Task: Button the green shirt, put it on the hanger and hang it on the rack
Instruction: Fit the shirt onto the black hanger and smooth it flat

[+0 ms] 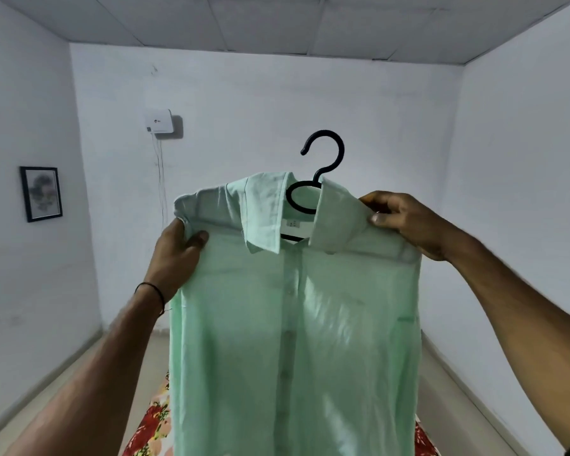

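The pale green shirt point(293, 324) hangs in front of me, held up in the air, its front placket closed down the middle. A black hanger point(323, 159) sits inside it, with the hook and a loop sticking up out of the collar. My left hand point(175, 255) grips the shirt's left shoulder, thumb on the front of the cloth. My right hand point(405, 218) pinches the right shoulder beside the raised collar flap. No rack is in view.
A flower-print cloth point(148, 426) lies below the shirt. White walls enclose the room. A framed picture point(41, 193) hangs on the left wall and a white box point(160, 121) with cables on the far wall.
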Demonstrator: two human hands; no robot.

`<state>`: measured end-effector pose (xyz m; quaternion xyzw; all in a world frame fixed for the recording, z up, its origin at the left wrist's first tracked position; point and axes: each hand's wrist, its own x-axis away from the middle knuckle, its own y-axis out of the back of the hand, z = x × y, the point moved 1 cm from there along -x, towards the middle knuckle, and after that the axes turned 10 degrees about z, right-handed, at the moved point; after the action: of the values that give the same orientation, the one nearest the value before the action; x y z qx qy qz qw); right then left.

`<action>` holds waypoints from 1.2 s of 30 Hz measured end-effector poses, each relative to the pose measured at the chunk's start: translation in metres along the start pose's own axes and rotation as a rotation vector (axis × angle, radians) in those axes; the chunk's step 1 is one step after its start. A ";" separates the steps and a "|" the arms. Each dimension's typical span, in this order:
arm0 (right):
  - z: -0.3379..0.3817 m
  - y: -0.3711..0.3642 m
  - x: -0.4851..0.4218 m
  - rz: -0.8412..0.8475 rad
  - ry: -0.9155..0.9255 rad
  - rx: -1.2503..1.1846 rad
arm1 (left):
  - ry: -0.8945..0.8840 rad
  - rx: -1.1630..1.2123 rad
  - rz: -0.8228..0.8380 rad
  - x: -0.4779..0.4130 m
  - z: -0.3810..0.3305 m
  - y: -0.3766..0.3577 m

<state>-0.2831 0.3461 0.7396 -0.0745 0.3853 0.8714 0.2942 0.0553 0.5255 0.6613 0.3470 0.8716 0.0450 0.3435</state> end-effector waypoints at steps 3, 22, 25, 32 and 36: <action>0.005 -0.002 0.003 0.010 -0.007 0.173 | -0.019 0.005 0.068 -0.004 -0.004 0.005; -0.018 -0.005 -0.002 -0.231 0.022 0.349 | -0.153 -0.119 0.376 0.004 0.004 0.005; -0.023 -0.006 0.003 -0.192 0.047 0.308 | -0.165 -0.063 0.298 0.007 0.011 0.002; -0.071 0.000 0.036 -0.027 -0.126 0.058 | -0.147 0.081 0.095 0.009 0.021 0.013; -0.099 -0.013 0.055 0.049 -0.154 -0.028 | -0.110 0.073 0.033 0.015 0.029 0.009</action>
<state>-0.3301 0.3070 0.6429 -0.0022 0.3509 0.8869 0.3005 0.0711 0.5370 0.6336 0.3757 0.8466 -0.0002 0.3771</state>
